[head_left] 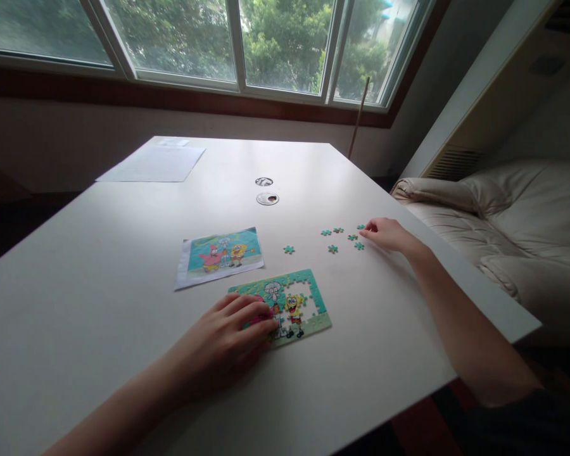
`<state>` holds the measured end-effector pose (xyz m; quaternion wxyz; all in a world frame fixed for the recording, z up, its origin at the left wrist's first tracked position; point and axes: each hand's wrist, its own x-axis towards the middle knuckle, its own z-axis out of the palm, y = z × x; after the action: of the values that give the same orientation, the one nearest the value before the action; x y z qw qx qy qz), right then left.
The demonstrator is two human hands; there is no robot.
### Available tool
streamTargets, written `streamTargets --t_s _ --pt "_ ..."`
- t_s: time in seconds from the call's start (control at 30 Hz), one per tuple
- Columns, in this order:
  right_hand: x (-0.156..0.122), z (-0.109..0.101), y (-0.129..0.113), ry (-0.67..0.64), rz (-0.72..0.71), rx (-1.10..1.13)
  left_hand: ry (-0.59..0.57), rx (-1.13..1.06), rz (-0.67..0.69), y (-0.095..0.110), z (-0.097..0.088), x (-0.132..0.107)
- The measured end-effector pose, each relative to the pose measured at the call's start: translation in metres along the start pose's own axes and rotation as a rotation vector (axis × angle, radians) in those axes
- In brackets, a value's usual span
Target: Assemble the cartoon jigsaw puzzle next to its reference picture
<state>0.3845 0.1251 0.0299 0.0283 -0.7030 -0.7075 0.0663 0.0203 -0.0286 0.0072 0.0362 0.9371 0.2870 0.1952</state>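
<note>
A partly filled cartoon jigsaw puzzle (298, 305) lies on the white table (123, 266) in front of me. My left hand (225, 342) rests flat on the puzzle's left part, fingers stretched out and open. Beyond it lies a printed reference picture (221, 255) of the same cartoon. Several loose teal puzzle pieces (333, 249) are scattered to the right. My right hand (388, 234) reaches out to them, its fingertips touching the piece (361, 227) at the far right of the scatter; the fingers are curled and whether they grip it is unclear.
Sheets of white paper (152, 164) lie at the table's far left. Two round cable grommets (267, 198) sit in the tabletop's middle. A cream sofa (513, 221) stands right of the table. A stick (358, 117) leans under the window.
</note>
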Motion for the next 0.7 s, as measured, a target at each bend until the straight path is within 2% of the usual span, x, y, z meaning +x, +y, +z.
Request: streamTargets --t_s 0.27,0.5,0.7 --pt "-0.002 0.015 -0.018 -0.012 0.024 0.107 -0.015 0.01 -0.011 0.0 0.0 0.001" --pt "0.0 0.013 -0.013 -0.063 0.002 0.216 -0.001 -0.008 -0.011 0.0 0.0 0.002" --pt "0.005 0.017 -0.007 -0.175 -0.049 0.411 0.0 -0.011 -0.009 0.001 0.0 0.002"
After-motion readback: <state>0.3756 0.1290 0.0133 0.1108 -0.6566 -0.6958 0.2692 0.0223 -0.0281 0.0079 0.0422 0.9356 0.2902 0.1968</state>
